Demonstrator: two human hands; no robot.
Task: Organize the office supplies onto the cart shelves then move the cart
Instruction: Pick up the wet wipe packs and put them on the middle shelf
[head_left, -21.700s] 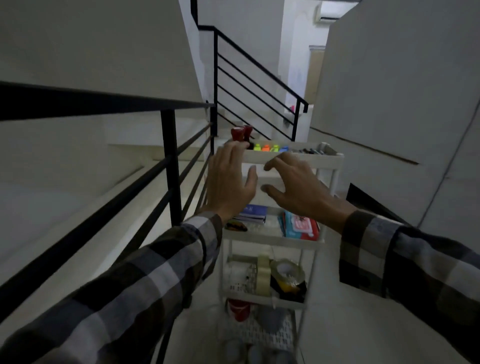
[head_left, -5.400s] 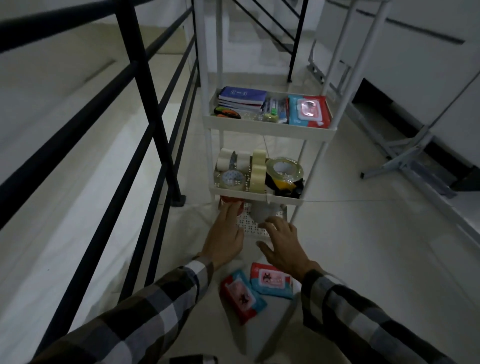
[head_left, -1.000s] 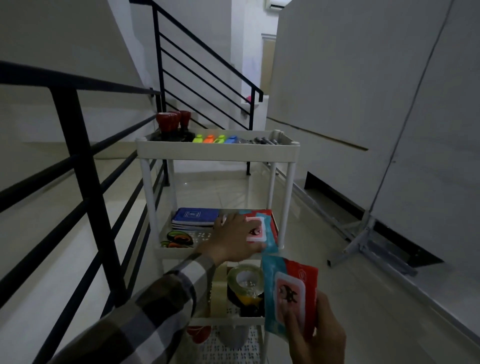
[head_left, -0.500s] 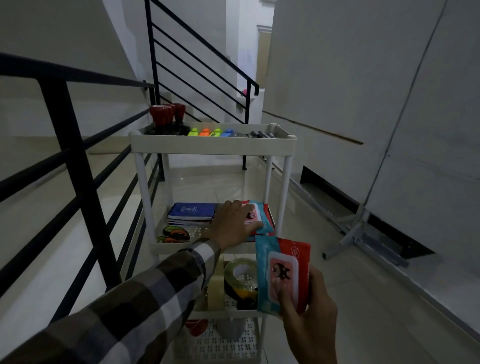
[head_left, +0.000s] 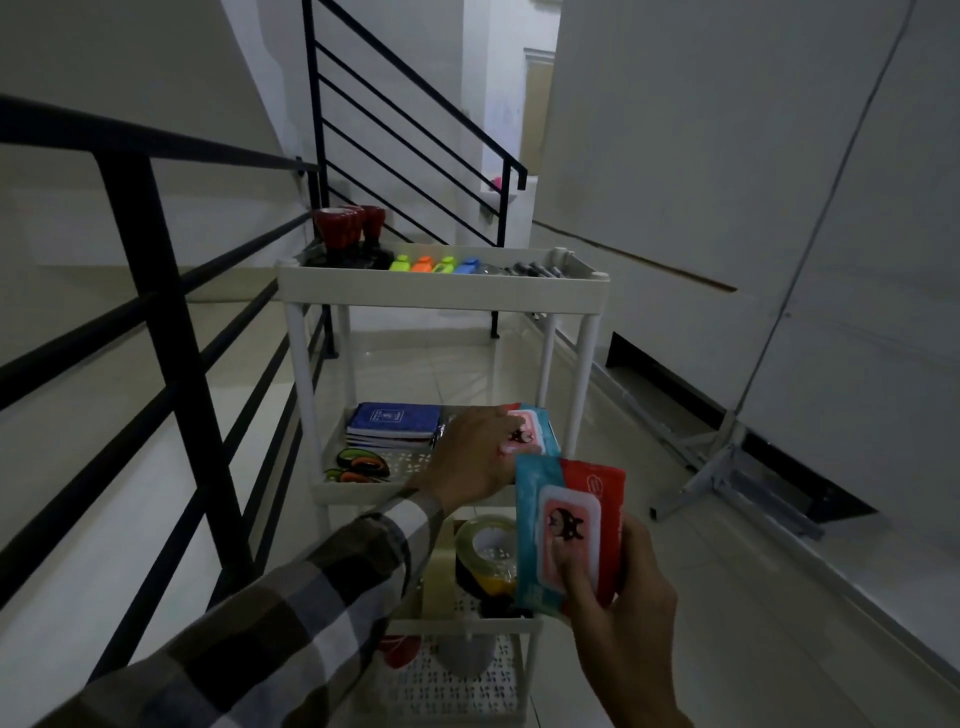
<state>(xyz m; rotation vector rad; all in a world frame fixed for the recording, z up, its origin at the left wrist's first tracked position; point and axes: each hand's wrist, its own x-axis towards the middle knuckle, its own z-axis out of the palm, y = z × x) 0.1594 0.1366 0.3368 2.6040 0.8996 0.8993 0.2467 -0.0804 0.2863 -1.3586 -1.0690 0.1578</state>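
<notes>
A white tiered cart (head_left: 441, 288) stands ahead of me on the tiled landing. My left hand (head_left: 475, 457) lies on a red and blue wipes pack (head_left: 535, 431) at the right of the second shelf, fingers on its top. My right hand (head_left: 618, 603) holds a second red and blue wipes pack (head_left: 569, 525) upright in front of the cart. Blue notebooks (head_left: 392, 423) and scissors (head_left: 358, 462) share the second shelf. Tape rolls (head_left: 485, 551) sit on the third shelf. Highlighters (head_left: 434, 264), red stamps (head_left: 345, 228) and pens fill the top shelf.
A black metal railing (head_left: 171, 322) runs close along the cart's left side, with a stair rail (head_left: 415, 135) behind. A white panel on a metal stand (head_left: 727, 457) lines the right. Tiled floor lies open right of the cart.
My left hand has kept pressing its wipes pack on the second shelf. My right hand has lifted the other pack a little higher toward that shelf.
</notes>
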